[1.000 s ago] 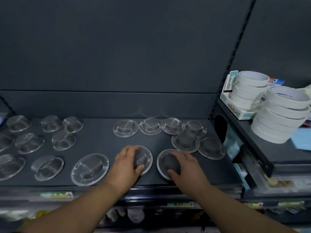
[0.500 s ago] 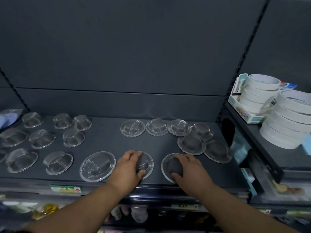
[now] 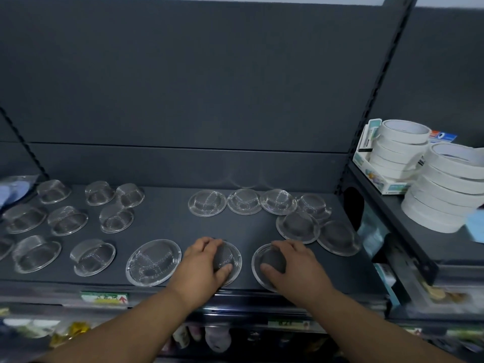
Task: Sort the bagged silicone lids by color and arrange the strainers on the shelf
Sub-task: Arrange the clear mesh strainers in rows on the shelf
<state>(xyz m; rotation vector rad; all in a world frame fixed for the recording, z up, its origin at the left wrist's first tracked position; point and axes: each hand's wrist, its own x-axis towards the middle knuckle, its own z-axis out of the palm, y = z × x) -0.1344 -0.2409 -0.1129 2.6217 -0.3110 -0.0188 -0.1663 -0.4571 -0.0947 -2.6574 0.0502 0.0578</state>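
the left hand [image 3: 204, 265] curls over the left strainer [image 3: 227, 255], the right hand [image 3: 298, 265] over the right strainer [image 3: 272, 258]. sliding both flat, rims apart, should keep the shelf [image 3: 162, 224] row even.

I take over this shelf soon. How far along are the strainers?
Done: the back row sits lined up. In hand: the left hand and right hand grip the two front strainers. Left: the scattered strainers at left and the overlapping ones at right.

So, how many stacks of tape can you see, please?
2: the far stack in a box on the right shelf; the near stack beside it, partly cropped. More may be hidden.
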